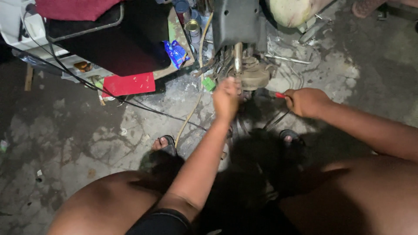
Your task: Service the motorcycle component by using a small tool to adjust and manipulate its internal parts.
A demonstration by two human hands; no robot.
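Hiding behind right hand (306, 102): red-handled tool (279, 95).

Two hands are counted, left hand (226, 98) and right hand (306, 102), plus two sandals (170, 146), one red-handled tool (280, 95), one blue wrapper (176, 53).

Cracked, stained concrete floor (78, 139) lying in dim light, brightest at 12 o'clock. Low cluttered shelf (87, 69) standing at 10 o'clock, black cable (143, 106) trailing across the floor beside it.
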